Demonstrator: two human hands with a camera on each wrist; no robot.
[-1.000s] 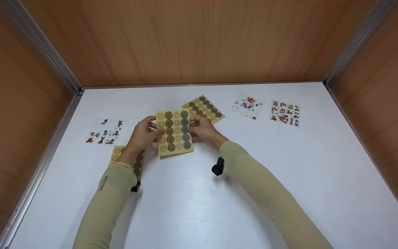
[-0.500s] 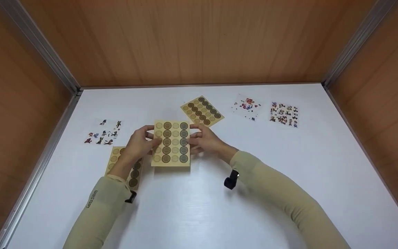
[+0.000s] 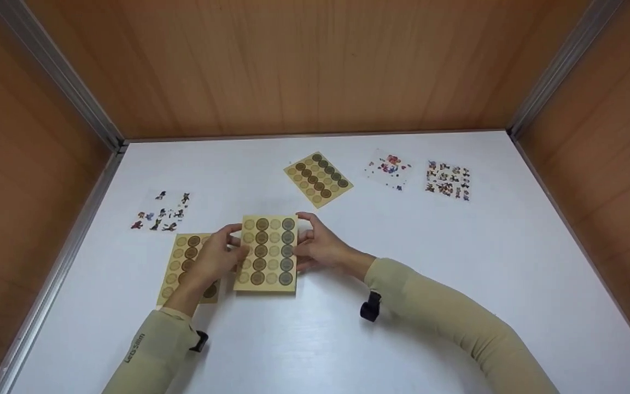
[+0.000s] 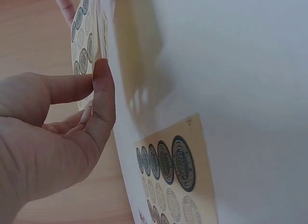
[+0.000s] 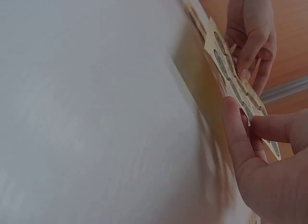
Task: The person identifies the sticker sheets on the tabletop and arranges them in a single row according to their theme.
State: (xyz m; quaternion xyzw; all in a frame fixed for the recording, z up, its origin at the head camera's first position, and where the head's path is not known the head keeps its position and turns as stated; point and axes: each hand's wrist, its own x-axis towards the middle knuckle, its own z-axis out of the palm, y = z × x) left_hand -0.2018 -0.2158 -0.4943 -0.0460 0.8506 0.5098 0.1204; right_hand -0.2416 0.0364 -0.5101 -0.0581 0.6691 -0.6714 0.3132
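Observation:
Between both hands is a small stack of yellowish sticker sheets (image 3: pixel 268 257) printed with rows of round seals, light and dark. My left hand (image 3: pixel 217 257) pinches the left edge, thumb on top and fingers beneath. On the right edge, my right hand (image 3: pixel 323 243) pinches likewise; its thumb (image 5: pixel 274 127) lies over the printed face in the right wrist view. Both wrist views show the stack raised over the white table, casting a shadow. Another seal sticker sheet (image 3: pixel 175 265) lies flat beside it, partly covered by the left hand and wrist.
A similar seal sheet (image 3: pixel 319 179) lies turned at an angle behind the hands. Clear sheets with colourful figure stickers lie at the far left (image 3: pixel 162 210), back right (image 3: pixel 389 168) and farther right (image 3: pixel 448 179). Wooden panels (image 3: pixel 315 65) enclose the white table (image 3: pixel 430 328) on three sides.
Both hands have brought the stack toward the body, away from the angled sheet at the back, which now shows whole. The stack's sheets, fanned at the lower edge before, now look lined up.

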